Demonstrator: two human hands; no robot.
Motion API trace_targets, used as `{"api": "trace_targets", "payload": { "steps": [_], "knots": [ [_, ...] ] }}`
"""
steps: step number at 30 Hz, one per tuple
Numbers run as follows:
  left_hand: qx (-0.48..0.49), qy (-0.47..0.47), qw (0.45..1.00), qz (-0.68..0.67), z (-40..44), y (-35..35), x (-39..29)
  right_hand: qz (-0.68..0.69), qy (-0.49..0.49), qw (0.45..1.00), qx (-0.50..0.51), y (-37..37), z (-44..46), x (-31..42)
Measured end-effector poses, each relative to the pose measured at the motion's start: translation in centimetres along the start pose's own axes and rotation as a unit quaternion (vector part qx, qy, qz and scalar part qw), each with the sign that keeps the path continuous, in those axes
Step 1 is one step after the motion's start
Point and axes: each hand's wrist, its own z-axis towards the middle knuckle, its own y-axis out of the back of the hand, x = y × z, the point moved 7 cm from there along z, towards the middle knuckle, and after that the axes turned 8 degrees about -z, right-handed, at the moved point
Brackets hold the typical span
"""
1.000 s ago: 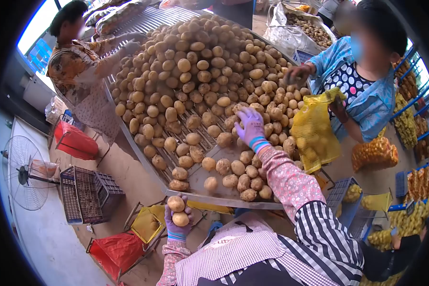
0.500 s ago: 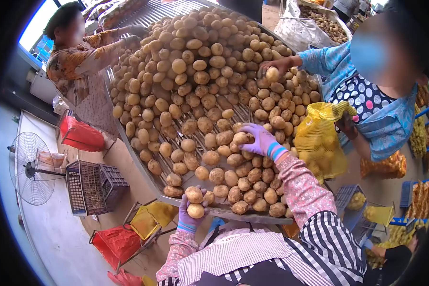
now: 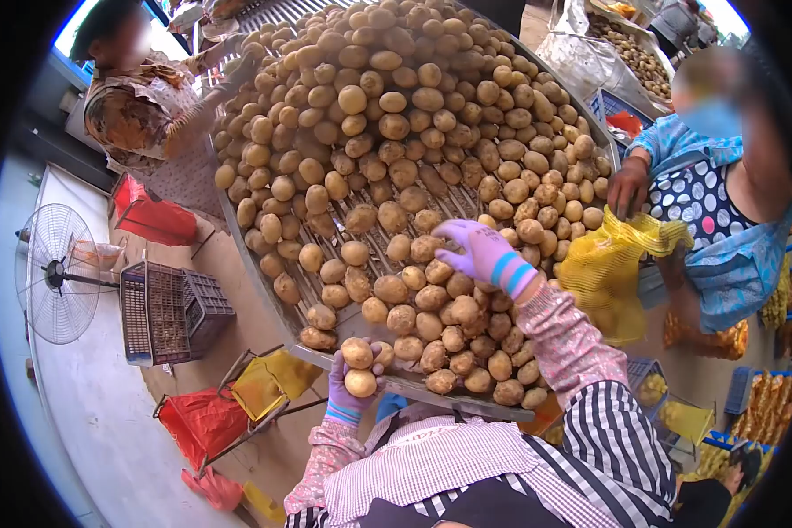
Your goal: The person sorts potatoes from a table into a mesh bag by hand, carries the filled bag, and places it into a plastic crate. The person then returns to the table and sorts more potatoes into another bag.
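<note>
My left hand [image 3: 343, 392], in a purple glove, is closed around potatoes [image 3: 357, 353] at the near edge of the sorting table. Two round potatoes show clearly in it, one above the other, and a third lies against the fingers. My right hand [image 3: 484, 253], gloved the same way, is over the potatoes in the middle of the table. Its thumb and fingers are apart, with the fingertips close to a potato [image 3: 425, 249]. Whether they touch it I cannot tell. A large heap of potatoes [image 3: 352, 99] rises towards the far side.
The slatted table has a metal rim [image 3: 264, 295]. A co-worker on the right handles a yellow mesh bag [image 3: 603, 282]; another person stands far left. On the left are a fan [image 3: 57, 273], plastic crates [image 3: 154, 312] and red and yellow bags [image 3: 204, 424] on frames.
My right hand has opened from a potato and shifted slightly. The left hand keeps its potatoes. The right co-worker's hand has moved from the heap to the mesh bag.
</note>
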Motion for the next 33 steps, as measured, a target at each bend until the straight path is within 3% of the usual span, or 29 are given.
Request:
{"api": "trace_targets", "payload": {
  "steps": [1, 4, 6, 7, 9, 12, 18, 20, 21, 24, 25, 27, 28, 29, 33],
  "knots": [
    [-0.001, 0.004, 1.0, -0.015, -0.1, 0.0, 0.2, 0.003, 0.019, 0.999, -0.039, -1.8, 2.7, 0.0],
    [-0.009, -0.021, 1.0, 0.002, -0.5, -0.2, 0.7, -0.043, 0.002, 0.999, -0.015, -5.2, 9.6, 1.9],
    [-0.009, -0.024, 1.0, 0.001, -1.1, -0.3, 1.0, -0.149, -0.071, 0.983, 0.086, -7.6, 12.1, 2.3],
    [-0.008, -0.018, 1.0, -0.002, -1.4, -0.3, 1.3, -0.145, -0.064, 0.983, 0.087, -7.9, 12.6, 3.0],
    [-0.02, -0.024, 0.999, -0.012, -2.0, -0.5, 1.7, -0.159, -0.113, 0.969, 0.153, -9.0, 12.6, 3.4],
    [-0.058, -0.035, 0.998, -0.015, -2.4, 0.2, 1.8, -0.165, -0.078, 0.968, 0.17, -9.3, 10.1, 3.8],
    [0.012, -0.017, 0.998, -0.067, -2.2, 0.8, 0.8, -0.218, -0.073, 0.937, 0.264, -8.2, 2.3, 2.1],
    [0.042, -0.011, 0.996, -0.079, -1.9, 1.1, 0.2, -0.176, -0.097, 0.967, 0.158, -6.4, 1.0, 1.7],
    [0.046, -0.013, 0.995, -0.084, -2.0, 1.0, -0.1, -0.182, -0.093, 0.966, 0.159, -5.8, 0.4, 1.9],
    [0.08, 0.008, 0.99, -0.119, -1.7, 0.0, -0.5, 0.068, -0.13, 0.978, 0.149, -4.5, -1.4, 4.5],
    [0.093, 0.009, 0.986, -0.138, -1.8, -0.4, -0.7, 0.062, -0.129, 0.978, 0.154, -4.7, -2.0, 6.0],
    [0.153, 0.082, 0.973, -0.155, -1.9, -1.9, -1.2, 0.274, -0.083, 0.945, 0.158, -5.6, -2.9, 11.0],
    [0.176, 0.096, 0.973, -0.11, -2.1, -2.4, -1.7, 0.305, -0.058, 0.937, 0.161, -6.1, -3.1, 13.7],
    [0.128, 0.073, 0.987, -0.067, -2.5, -1.7, -2.3, 0.335, -0.032, 0.928, 0.162, -6.9, -3.2, 16.5],
    [0.186, 0.035, 0.978, -0.082, -5.0, 1.2, -5.9, 0.237, 0.081, 0.955, 0.161, -11.7, -2.5, 23.9]
  ]
}}
